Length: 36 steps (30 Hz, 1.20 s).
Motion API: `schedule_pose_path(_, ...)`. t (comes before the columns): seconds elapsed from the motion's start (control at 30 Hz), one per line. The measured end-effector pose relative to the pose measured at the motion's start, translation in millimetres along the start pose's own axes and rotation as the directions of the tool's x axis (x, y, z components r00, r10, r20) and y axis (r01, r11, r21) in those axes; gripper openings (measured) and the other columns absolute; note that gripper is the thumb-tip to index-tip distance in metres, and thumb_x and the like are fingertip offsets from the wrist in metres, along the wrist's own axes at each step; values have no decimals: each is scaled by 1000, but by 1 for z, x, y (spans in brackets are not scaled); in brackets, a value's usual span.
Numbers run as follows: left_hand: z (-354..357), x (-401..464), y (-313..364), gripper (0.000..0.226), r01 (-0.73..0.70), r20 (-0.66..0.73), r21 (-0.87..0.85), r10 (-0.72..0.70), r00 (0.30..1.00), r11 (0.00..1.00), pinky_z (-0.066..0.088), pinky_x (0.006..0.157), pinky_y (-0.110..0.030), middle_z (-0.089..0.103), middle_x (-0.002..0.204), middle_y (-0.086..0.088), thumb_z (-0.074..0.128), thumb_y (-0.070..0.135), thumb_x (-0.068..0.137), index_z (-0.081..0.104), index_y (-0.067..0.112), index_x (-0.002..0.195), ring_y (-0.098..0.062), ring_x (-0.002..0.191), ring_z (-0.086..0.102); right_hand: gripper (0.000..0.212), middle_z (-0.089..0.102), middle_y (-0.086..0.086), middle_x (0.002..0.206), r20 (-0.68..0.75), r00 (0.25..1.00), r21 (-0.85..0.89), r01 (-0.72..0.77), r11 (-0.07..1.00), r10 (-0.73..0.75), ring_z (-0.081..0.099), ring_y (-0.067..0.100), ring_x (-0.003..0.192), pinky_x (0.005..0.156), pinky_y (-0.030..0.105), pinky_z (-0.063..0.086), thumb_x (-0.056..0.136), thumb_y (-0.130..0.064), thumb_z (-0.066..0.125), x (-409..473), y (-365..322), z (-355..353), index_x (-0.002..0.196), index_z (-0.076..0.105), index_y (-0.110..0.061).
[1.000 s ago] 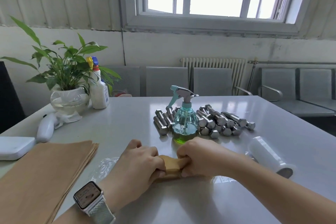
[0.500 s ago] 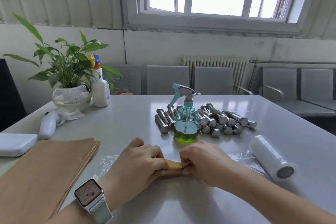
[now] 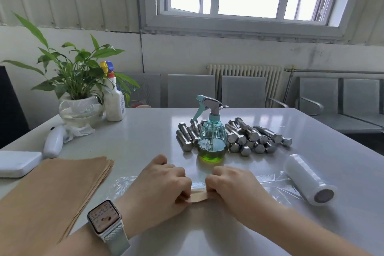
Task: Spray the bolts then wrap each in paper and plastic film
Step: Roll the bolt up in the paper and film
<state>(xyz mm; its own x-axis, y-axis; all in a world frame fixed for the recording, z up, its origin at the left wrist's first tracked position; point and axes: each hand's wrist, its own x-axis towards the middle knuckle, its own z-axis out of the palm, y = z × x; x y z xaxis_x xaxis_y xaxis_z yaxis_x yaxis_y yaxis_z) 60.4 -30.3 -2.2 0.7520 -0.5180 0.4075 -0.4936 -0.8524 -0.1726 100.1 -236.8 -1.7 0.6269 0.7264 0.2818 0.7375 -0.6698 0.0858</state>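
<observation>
Head view: a grey table (image 3: 145, 131) carries everything. Along its left edge lie a stack of brown paper sheets (image 3: 47, 191), a flat white box (image 3: 17, 163) and a white handheld device (image 3: 54, 141). Near the far left corner stands a glass bowl (image 3: 81, 111) holding water and a green plant, with a white cleaner bottle (image 3: 114, 103) just beside it.

Towards the middle, a clear teal spray bottle (image 3: 212, 137) stands upright with yellow-green liquid in its bottom. It blocks the centre of a pile of steel bolts (image 3: 249, 137) lying behind and on both sides of it. Near the right edge lies a roll of plastic film (image 3: 309, 178), its loose sheet (image 3: 274, 185) spread across the table under the hands.

Close to the near edge, the left hand (image 3: 162, 187) and right hand (image 3: 232, 187), fingers curled, grip the two ends of a paper-wrapped bolt (image 3: 198, 195) lying on the film; only a short brown stretch shows between them.
</observation>
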Motion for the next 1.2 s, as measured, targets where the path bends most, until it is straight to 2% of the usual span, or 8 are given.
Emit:
schedule_pose_path(0.07, -2, 2, 3, 43, 77, 26, -24, -76, 997, 997, 27, 71, -25, 60, 65, 12, 46, 64, 83, 65, 29, 64, -6, 58, 54, 14, 57, -6, 74, -74, 996, -48, 42, 998, -45, 59, 18, 67, 49, 28, 38, 72, -15, 70, -4, 0, 1, 75, 62, -26)
schedule_pose_path(0.17, -1, 10, 4, 65, 191, 68, -37, -188, 980, 981, 26, 80, -30, 64, 85, 9, 14, 60, 96, 67, 25, 80, -11, 71, 53, 28, 53, -11, 63, -144, 988, -70, 41, 997, -51, 56, 12, 54, 39, 22, 39, 54, -17, 83, -11, 1, 5, 65, 61, -29)
schedule_pose_path(0.33, 0, 29, 0, 28, 207, 179, 26, -209, 961, 978, 26, 78, -31, 70, 90, 8, 54, 47, 87, 68, 23, 83, -12, 79, 59, 30, 56, -12, 72, -151, 986, -66, 61, 996, -70, 57, 12, 63, 46, 27, 45, 59, -14, 84, -23, 7, 17, 71, 60, -28)
schedule_pose_path(0.53, 6, 20, -9, 15, 221, 203, -113, -195, 960, 969, 28, 81, -24, 66, 90, 18, 62, 44, 80, 66, 32, 88, -1, 83, 57, 14, 68, -8, 96, -135, 985, 220, 139, 966, -110, 65, 17, 84, 67, 21, 51, 76, -8, 72, -32, 17, 14, 80, 71, -21)
schedule_pose_path(0.63, 9, 13, -10, 11, 225, 182, -199, -190, 965, 954, 29, 81, -19, 62, 88, 20, 62, 41, 81, 65, 35, 89, 0, 85, 57, 8, 66, -9, 108, -20, 993, 331, 114, 937, -114, 61, 11, 95, 80, 14, 44, 86, -24, 68, -30, 27, 6, 87, 75, -20)
schedule_pose_path(0.73, 10, 8, -11, 11, 239, 187, -319, -186, 965, 917, 36, 74, -9, 60, 87, 18, 62, 28, 81, 68, 34, 88, -1, 81, 55, 27, 66, -13, 105, 142, 989, 443, -22, 896, -46, 58, 1, 91, 80, 10, 43, 88, -48, 65, -12, 38, -9, 95, 75, -23)
schedule_pose_path(0.9, 10, 3, -14, 8, 252, 208, -438, -175, 962, 863, 44, 76, -15, 61, 89, 17, 70, 28, 82, 68, 35, 86, 2, 82, 55, 29, 60, -15, 87, 300, 954, 253, -91, 963, 11, 59, 10, 85, 77, 29, 50, 82, -45, 75, 23, 42, -14, 104, 71, -28)
schedule_pose_path(1.2, 11, 1, -21, 28, 297, 227, -409, -219, 949, 863, 37, 70, -8, 59, 89, 20, 78, 48, 73, 67, 35, 95, 6, 83, 52, 31, 66, -12, 95, 413, 910, 201, -124, 972, 30, 57, 11, 84, 67, 29, 46, 77, -40, 79, 35, 35, -13, 103, 68, -29)
